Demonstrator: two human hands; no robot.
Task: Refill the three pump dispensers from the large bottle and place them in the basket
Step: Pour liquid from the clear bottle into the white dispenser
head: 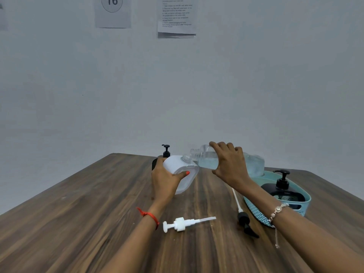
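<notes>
My left hand (165, 180) grips a white dispenser bottle (182, 171), tilted, with its neck open. My right hand (229, 164) holds the large clear bottle (254, 164) tipped on its side, its open mouth right at the white bottle's neck. A black pump dispenser (166, 151) stands behind the white one, mostly hidden. Another black pump dispenser (282, 189) stands in the teal basket (307, 200) at the right. A white pump head (182, 224) lies on the wooden table (78, 213) in front of me.
A black pump head with a long white tube (243, 218) lies on the table beside the basket's left wall. Papers hang on the grey wall behind the table, one marked 16 (112, 8).
</notes>
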